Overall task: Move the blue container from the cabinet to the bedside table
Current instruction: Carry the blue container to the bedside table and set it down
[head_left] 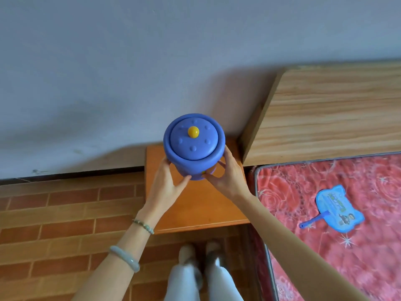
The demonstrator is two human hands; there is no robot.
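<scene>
Both hands, left (166, 187) and right (225, 172), clasp the lower sides of the blue container (193, 146), held upright over the counter (201, 207) beside the bed (338, 213); placing seems in hand, and next calls for lowering it level, then letting go.

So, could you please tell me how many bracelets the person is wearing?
2, both on the left arm: a beaded bracelet at the wrist and a pale green bangle farther up the forearm. The right forearm shows none, though its underside is hidden.
</scene>
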